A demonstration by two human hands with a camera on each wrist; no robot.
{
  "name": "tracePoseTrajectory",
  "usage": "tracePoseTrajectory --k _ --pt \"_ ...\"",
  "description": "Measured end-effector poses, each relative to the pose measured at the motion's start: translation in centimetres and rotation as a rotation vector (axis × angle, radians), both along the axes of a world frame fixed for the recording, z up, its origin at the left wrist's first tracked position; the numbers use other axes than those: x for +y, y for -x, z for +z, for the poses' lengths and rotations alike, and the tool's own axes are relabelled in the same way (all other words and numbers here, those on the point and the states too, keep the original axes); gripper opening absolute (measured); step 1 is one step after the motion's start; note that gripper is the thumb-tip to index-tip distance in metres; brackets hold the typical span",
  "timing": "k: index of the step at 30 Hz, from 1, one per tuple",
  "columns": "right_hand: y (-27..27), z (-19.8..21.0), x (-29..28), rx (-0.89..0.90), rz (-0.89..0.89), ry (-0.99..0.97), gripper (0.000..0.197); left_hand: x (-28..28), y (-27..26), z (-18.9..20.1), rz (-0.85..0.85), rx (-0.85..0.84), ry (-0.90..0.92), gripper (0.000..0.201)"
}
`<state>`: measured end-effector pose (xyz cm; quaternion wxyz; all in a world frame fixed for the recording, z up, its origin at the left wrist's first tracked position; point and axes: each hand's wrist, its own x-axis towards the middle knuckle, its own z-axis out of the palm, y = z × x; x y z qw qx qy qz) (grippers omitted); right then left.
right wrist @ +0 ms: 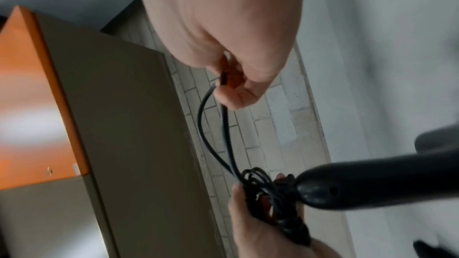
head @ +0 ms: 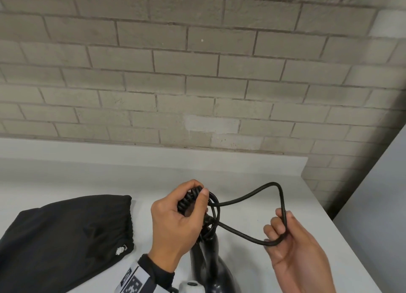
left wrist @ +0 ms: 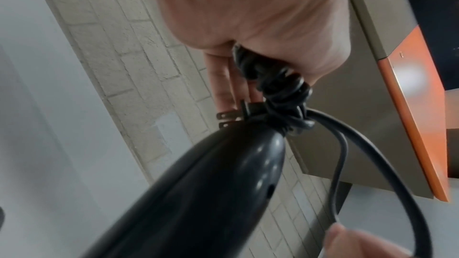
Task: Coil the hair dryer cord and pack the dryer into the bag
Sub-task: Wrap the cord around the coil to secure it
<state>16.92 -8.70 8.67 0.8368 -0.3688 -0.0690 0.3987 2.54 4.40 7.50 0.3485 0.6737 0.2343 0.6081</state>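
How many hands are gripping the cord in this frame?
2. The left hand grips the coiled bundle of cord above the hair dryer; the right hand holds the loose loop.

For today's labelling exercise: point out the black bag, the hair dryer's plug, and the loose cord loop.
black bag point(head: 66, 237): head view, middle of fabric.
plug point(left wrist: 229, 118): left wrist view, metal prongs.
cord loop point(head: 248, 196): head view, upper strand.

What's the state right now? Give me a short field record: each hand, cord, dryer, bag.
left hand: grips the coiled bundle of cord at the end of the dryer handle
right hand: pinches a loose loop of cord, held out to the right
cord: partly coiled, one open loop left
plug: prongs show beside the left fingers
hair dryer: black, handle up, below the left hand
bag: black, lying on the white table, left of the dryer
packing: not yet done
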Motion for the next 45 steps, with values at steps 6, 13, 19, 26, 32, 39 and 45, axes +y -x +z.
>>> tracePoseTrajectory --k 6,13,19,26,32,39,45 --pt "0.7 -1.8 0.4 -0.559 -0.408 0.399 0.028 -0.4 -0.2 0.1 0.034 0.042 -0.043 0.012" --pt "5.2 -0.4 -0.5 -1.450 -0.307 0.293 0.010 -0.8 -0.5 0.6 0.058 0.060 -0.062 0.011" --pt "3.9 -0.3 -0.5 -1.477 0.100 0.247 0.012 -0.9 -0.2 0.8 0.029 0.070 -0.064 0.011" --pt "-0.4 0.3 -2.3 -1.523 0.012 0.050 0.043 0.0 0.5 0.6 0.012 -0.002 0.054 0.014" --pt "-4.0 -4.5 -2.2 -2.226 -0.098 0.303 0.055 -0.3 0.2 0.6 -0.089 -0.013 0.180 0.003" --pt "-1.5 -4.5 -2.1 -2.027 0.011 0.242 0.036 -1.2 -0.5 0.7 -0.141 -0.071 0.268 0.005" --pt "4.5 -0.7 -2.7 -1.661 -0.286 0.165 0.021 -1.3 -0.7 0.7 -0.122 -0.074 0.286 0.011"
